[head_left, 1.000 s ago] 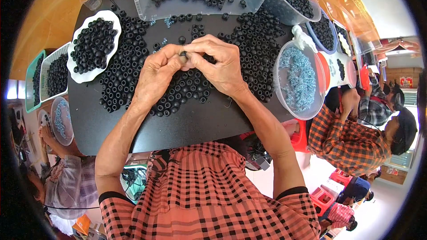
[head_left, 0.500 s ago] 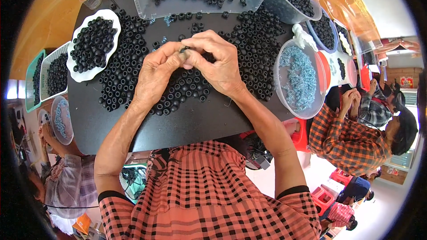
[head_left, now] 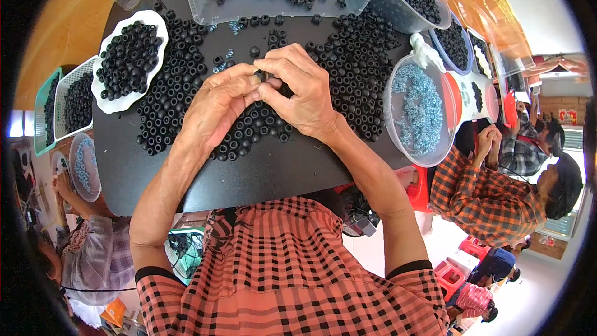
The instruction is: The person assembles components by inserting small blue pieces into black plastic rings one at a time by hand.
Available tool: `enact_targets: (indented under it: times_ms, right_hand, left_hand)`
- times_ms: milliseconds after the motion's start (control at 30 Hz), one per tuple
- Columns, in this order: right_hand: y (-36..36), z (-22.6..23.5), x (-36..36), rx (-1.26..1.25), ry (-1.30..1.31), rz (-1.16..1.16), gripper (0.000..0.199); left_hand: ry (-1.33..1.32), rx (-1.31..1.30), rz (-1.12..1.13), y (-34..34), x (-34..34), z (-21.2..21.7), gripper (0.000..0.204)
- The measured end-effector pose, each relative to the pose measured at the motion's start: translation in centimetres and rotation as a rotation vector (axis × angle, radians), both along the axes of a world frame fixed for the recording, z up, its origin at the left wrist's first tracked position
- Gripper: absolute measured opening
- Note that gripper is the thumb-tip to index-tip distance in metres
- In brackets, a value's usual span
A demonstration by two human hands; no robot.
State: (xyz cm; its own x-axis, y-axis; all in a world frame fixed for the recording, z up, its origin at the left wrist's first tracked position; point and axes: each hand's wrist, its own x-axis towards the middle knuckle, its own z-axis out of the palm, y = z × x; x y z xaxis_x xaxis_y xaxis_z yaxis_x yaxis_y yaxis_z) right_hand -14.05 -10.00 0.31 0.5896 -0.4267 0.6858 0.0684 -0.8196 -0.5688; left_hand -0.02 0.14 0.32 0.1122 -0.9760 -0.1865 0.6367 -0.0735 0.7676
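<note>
Over the middle of the black surface (head_left: pixel 261 177), the left hand (head_left: pixel 214 109) and right hand (head_left: pixel 301 90) meet fingertip to fingertip, both closed in a pinch on one small black ring (head_left: pixel 259 76) held just above the loose heap of rings (head_left: pixel 249 130). Judged from this grip, the work calls for holding the ring square and steady between the thumbs, with any small metal piece fed in straight; none is visible. Spare springs sit in the clear bowl (head_left: pixel 398 118) at right, within reach.
</note>
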Motion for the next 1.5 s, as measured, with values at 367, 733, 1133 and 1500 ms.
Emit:
enact_targets:
  times_ms: [367, 733, 1133, 1500]
  right_hand:
    - [-0.3, 0.2, -0.2, -0.014, 0.036, -0.013, 0.031]
    - [-0.4, 0.7, -1.7, -0.108, -0.027, -0.062, 0.021]
    - [-16.3, 8.1, -10.1, -0.558, 0.256, -0.664, 0.016]
    - [-10.3, 0.9, -0.4, -0.311, 0.707, -0.471, 0.017]
  left_hand:
    - [-0.024, -0.006, -0.005, -0.1, -0.5, 1.0, 0.020]
    - [-0.290, -0.086, 0.060, -0.1, -0.9, 0.6, 0.026]
    - [-0.324, -0.091, 0.019, 0.0, -1.5, 0.8, 0.022]
    - [-0.338, -0.097, 0.053, 0.0, -1.1, 0.6, 0.019]
